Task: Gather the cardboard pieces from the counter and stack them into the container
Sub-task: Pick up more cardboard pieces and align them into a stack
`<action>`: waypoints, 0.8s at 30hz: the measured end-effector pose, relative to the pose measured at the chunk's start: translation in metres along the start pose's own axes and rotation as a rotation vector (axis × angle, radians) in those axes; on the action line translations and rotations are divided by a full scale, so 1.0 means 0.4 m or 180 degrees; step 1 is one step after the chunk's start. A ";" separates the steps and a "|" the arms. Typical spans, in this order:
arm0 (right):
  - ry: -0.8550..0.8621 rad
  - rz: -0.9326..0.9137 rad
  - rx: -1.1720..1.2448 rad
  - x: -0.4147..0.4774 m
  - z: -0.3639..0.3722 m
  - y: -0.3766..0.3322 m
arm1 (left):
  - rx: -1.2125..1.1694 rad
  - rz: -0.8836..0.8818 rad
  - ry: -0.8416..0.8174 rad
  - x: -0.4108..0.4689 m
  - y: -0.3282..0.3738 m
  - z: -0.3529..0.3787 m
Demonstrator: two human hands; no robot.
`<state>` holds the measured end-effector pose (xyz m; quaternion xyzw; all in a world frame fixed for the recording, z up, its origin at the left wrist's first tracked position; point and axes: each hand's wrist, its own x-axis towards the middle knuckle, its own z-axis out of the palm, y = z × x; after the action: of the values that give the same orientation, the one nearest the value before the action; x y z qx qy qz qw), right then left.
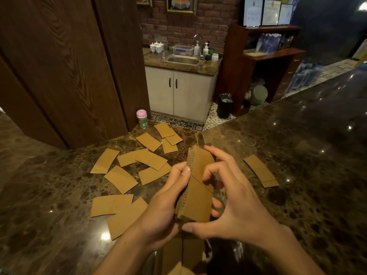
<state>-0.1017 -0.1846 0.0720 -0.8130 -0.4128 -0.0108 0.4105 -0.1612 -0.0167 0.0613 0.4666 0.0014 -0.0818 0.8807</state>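
Both hands hold a small stack of brown cardboard pieces (199,193) upright above the counter. My left hand (164,203) pinches the stack's left edge. My right hand (234,197) cups its right side and bottom corner. Several flat cardboard pieces (121,179) lie scattered on the marble counter (297,155) to the left and ahead. A small pile of pieces (260,169) lies to the right. Below my wrists, at the bottom edge, a container (190,253) holds stacked cardboard; its rim is mostly hidden by my arms.
A small jar with a pink lid (142,119) stands at the counter's far edge beside a dark wooden panel (65,72). Beyond the counter are a sink cabinet (182,92), a black bin (225,106) and wooden shelves (268,56).
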 end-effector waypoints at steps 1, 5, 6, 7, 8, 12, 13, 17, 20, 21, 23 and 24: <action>-0.0038 -0.0017 -0.0028 -0.003 -0.002 -0.002 | 0.0032 -0.0015 -0.0016 -0.002 -0.002 -0.006; -0.0086 -0.0051 -0.0107 -0.010 -0.009 -0.014 | 0.0155 -0.0092 -0.0209 -0.017 -0.005 -0.014; -0.0128 -0.0034 -0.0121 -0.010 -0.013 -0.015 | 0.0156 -0.0087 -0.0285 -0.021 -0.005 -0.014; -0.0231 -0.0013 -0.0081 -0.012 -0.018 -0.016 | 0.0120 -0.0081 -0.0341 -0.016 -0.006 -0.020; -0.0392 0.0005 -0.0017 -0.014 -0.023 -0.015 | 0.0080 -0.0038 -0.0369 -0.010 -0.007 -0.030; -0.0682 -0.0025 0.0084 -0.007 -0.033 -0.007 | 0.0221 0.0178 -0.0446 0.004 0.002 -0.044; -0.0605 -0.0037 0.0103 -0.002 -0.033 -0.002 | 0.0067 0.0100 -0.0464 0.004 0.008 -0.040; -0.0610 -0.0038 0.0188 0.015 -0.038 -0.003 | -0.0132 0.0116 -0.0523 0.010 0.020 -0.041; -0.0530 -0.0095 0.0136 0.021 -0.043 -0.004 | -0.0116 0.0101 -0.0545 0.012 0.028 -0.034; -0.0486 -0.0105 0.0119 0.022 -0.041 -0.004 | -0.0085 0.0127 -0.0543 0.011 0.028 -0.032; -0.0436 -0.0133 0.0099 0.020 -0.033 -0.003 | -0.0014 0.0163 -0.0489 0.007 0.028 -0.031; -0.0428 -0.0150 0.0074 0.018 -0.029 -0.003 | 0.0009 0.0166 -0.0481 0.006 0.029 -0.031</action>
<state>-0.0941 -0.1873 0.0829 -0.7971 -0.4586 0.0389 0.3910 -0.1563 -0.0003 0.0635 0.4602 -0.0773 -0.0938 0.8795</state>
